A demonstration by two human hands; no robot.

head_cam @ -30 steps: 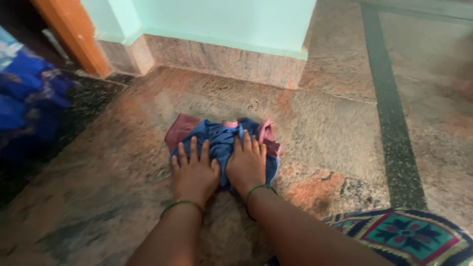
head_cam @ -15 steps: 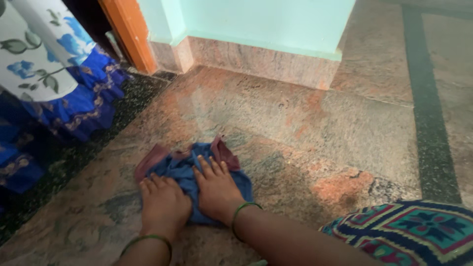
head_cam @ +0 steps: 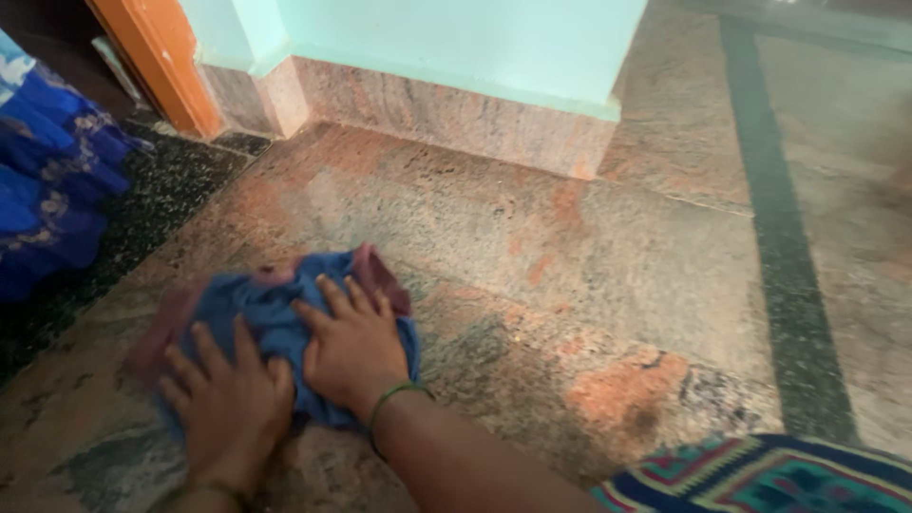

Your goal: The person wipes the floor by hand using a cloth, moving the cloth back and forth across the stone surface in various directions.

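Since the earlier frames both hands and the blue cloth (head_cam: pixel 275 323) have slid leftward over the floor (head_cam: pixel 608 247), away from the dark stripe and toward the black speckled strip.

Nearest, below and right of the cloth, a patterned blue, teal and red garment (head_cam: pixel 760 480) crosses the bottom edge. To the cloth's right lies wide bare stone as far as the dark green inlaid stripe (head_cam: pixel 788 266), well apart. To its left, open floor is short: the black speckled strip (head_cam: pixel 142 209) begins near the cloth's maroon edge, and blue printed fabric (head_cam: pixel 47 190) hangs beyond it.

On the cloth's near left corner the left hand (head_cam: pixel 228 408) lies palm down, fingers (head_cam: pixel 204 351) spread and flat, pressing rather than gripping. Just beside it the right hand (head_cam: pixel 356 347) rests on the cloth's middle, palm down, fingers (head_cam: pixel 337 299) splayed and pointing up-left, holding nothing closed; a green bangle (head_cam: pixel 394 399) rings its wrist and the forearm runs down to the right.

The cloth is soft, bunched and wrinkled, blue with maroon trim, blurred at its left. The floor is polished mottled granite, pink and grey.

Beyond the cloth stand a matching stone skirting (head_cam: pixel 446 119), a pale green wall (head_cam: pixel 456 38) above it, and an orange door frame (head_cam: pixel 161 62) to the far left.
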